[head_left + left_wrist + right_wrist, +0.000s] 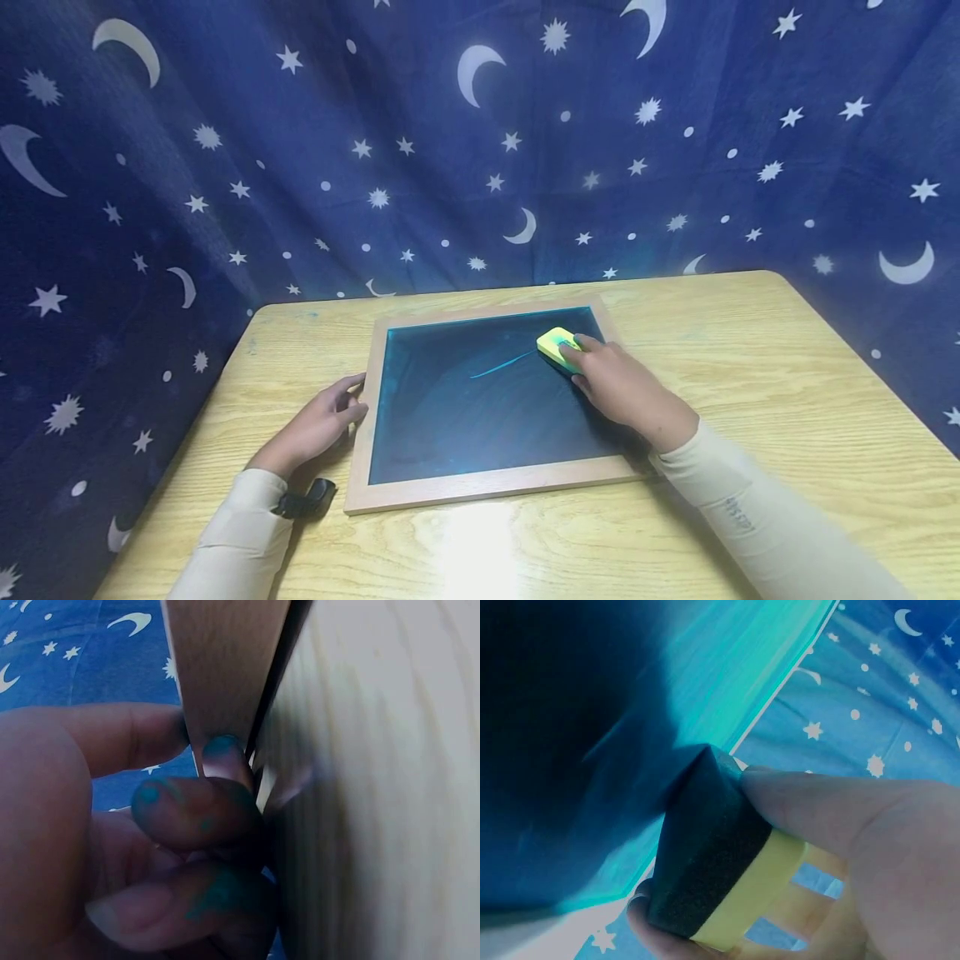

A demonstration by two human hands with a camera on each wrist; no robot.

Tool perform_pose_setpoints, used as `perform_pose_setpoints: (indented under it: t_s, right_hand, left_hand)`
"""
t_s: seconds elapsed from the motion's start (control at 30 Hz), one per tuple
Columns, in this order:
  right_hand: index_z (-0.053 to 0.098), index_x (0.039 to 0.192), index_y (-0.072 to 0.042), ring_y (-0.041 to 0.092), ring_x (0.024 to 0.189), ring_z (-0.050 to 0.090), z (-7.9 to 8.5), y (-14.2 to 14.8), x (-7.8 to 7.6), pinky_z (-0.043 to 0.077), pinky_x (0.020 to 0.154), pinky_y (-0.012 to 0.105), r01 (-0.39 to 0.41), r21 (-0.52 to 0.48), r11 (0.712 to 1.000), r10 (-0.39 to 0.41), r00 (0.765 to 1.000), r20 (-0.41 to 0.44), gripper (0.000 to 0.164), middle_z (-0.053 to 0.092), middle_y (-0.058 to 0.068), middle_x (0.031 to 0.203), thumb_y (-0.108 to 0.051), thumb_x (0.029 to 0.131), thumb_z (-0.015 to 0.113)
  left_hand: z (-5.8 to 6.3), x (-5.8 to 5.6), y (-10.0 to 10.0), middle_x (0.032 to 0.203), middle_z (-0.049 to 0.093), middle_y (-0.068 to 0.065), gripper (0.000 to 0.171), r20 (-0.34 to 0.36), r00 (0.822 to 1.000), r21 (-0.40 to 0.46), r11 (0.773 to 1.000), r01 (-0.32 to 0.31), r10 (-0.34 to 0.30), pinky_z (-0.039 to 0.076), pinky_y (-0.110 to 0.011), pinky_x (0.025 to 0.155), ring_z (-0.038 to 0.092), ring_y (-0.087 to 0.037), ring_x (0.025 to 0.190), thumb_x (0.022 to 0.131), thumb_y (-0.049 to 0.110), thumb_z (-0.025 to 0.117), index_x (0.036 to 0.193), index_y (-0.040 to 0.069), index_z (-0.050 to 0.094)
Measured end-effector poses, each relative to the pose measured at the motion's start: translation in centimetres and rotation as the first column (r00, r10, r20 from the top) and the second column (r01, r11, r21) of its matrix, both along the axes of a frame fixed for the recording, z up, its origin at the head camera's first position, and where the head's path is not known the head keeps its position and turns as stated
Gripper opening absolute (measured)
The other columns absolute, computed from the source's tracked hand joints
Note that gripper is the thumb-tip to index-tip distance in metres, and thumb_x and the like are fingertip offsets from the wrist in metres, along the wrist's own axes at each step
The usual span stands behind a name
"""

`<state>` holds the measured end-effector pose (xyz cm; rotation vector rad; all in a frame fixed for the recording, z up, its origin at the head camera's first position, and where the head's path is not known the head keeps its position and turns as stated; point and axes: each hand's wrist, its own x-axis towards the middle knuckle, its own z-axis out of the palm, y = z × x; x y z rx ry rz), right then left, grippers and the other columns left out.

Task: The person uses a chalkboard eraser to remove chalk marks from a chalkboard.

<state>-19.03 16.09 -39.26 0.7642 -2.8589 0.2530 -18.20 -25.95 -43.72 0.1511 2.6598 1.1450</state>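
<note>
A small wood-framed chalkboard (450, 417) lies on the table, with a thin blue chalk line (502, 365) across its upper middle. My right hand (622, 379) grips a yellow eraser (551, 340) over the board's upper right, where that line ends. Thumb and fingers clasp its sides, and the black pad (712, 847) faces the board in the right wrist view. At the board's left edge, my left hand (322, 421) holds the wooden frame (225, 667) with thumb and curled fingers. Blue-green chalk smudges mark the fingertips (225, 746).
The light wooden table (750, 358) extends around the board, with faint blue marks at its far left corner. A dark blue curtain (420, 100) with moons and stars hangs behind and along the sides. A black strap (307, 500) sits on the left wrist.
</note>
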Motion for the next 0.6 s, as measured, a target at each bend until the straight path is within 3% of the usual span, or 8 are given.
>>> perform_pose_setpoints:
  t_s: [0.6]
  right_hand:
    - [0.063, 0.131, -0.001, 0.053, 0.098, 0.063, 0.26, -0.27, -0.05, 0.053, 0.089, 0.058, 0.047, 0.02, 0.999, -0.047, 0.999, 0.024, 0.042, 0.058, 0.035, 0.131, 0.005, 0.09, 0.06]
  left_hand:
    - [-0.02, -0.05, 0.1, 0.095, 0.056, -0.01, 0.063, 0.0, 1.0, -0.008, 1.0, -0.006, 0.006, 0.044, -0.029, 0.056, 0.052, -0.018, 0.071, 0.102, 0.02, 0.052, 0.155, -0.001, 0.027]
